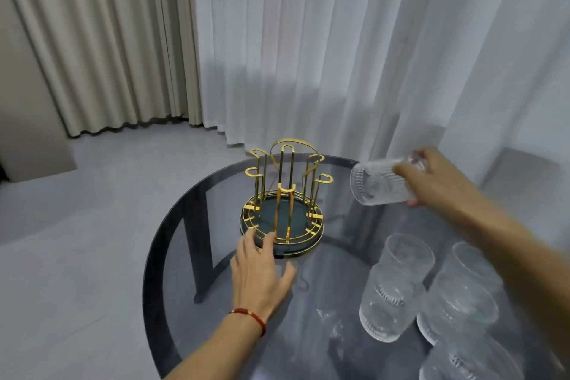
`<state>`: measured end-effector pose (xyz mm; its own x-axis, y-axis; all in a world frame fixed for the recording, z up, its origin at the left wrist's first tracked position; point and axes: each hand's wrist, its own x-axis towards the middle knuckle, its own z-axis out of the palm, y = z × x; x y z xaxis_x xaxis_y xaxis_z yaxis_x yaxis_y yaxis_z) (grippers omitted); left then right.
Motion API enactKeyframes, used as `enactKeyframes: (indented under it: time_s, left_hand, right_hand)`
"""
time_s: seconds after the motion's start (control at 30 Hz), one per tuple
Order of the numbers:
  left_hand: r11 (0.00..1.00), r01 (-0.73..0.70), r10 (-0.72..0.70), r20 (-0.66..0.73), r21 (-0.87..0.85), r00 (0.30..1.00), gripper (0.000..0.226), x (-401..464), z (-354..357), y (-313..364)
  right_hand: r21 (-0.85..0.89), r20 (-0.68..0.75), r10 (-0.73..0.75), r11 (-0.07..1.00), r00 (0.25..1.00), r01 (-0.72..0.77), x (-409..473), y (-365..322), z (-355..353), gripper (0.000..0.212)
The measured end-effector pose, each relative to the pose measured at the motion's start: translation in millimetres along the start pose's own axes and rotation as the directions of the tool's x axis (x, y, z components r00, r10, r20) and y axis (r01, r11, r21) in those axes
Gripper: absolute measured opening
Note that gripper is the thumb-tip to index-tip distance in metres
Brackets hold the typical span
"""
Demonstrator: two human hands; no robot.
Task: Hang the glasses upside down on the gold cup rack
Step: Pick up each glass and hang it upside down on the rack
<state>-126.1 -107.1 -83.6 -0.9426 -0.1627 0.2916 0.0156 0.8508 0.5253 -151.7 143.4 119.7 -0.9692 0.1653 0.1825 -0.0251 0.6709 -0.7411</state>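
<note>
here the right hand (431,182) grips a ribbed glass (377,183) on its side, up in the air just right of the gold rack (285,194). the left hand (259,268), fingers spread open, touches the rack's near rim.

Ribbed clear glasses (389,302), shiny gold wire rack (285,194) (smoked-glass table (191,256)).

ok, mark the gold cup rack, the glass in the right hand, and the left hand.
gold cup rack (285,194): head view, front upright post.
held glass (374,187): head view, ribbed side wall.
left hand (257,274): head view, back of hand.
</note>
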Motion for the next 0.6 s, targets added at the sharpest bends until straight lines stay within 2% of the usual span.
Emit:
enactKeyframes:
  time_s: [0.13, 0.23, 0.37, 0.47, 0.6]
  left_hand:
    - [0.993, -0.065, 0.059, 0.064, 0.1, 0.996, 0.06, 7.0, 15.9, -9.6]
    - [0.99, -0.063, 0.051, 0.095, 0.128, 0.994, 0.059, 7.3, 20.2, -11.9]
    - [0.986, -0.054, 0.039, 0.097, 0.157, 0.995, 0.057, 6.9, 20.0, -10.6]
    - [0.978, -0.058, 0.036, 0.113, 0.198, 0.993, 0.06, 4.8, 19.5, -7.9]
    - [0.977, -0.066, 0.048, 0.094, 0.203, 0.994, 0.065, 4.7, 18.9, -5.7]
  right_hand:
    - [0.182, -0.01, -0.126, 0.975, 0.992, 0.125, 78.8, -30.8, 12.7, 0.042]
    - [0.177, 0.038, -0.208, 0.964, 0.977, 0.198, 126.3, -63.7, 33.9, 0.05]
    - [0.074, 0.217, -0.206, 0.978, 0.954, 0.195, 170.6, -92.2, 70.0, 0.066]
    - [-0.037, 0.366, -0.224, 0.966, 0.903, 0.255, 188.6, -96.9, 96.9, 0.059]
    - [-0.08, 0.569, -0.213, 0.947, 0.795, 0.312, 194.9, -94.4, 124.9, 0.051]
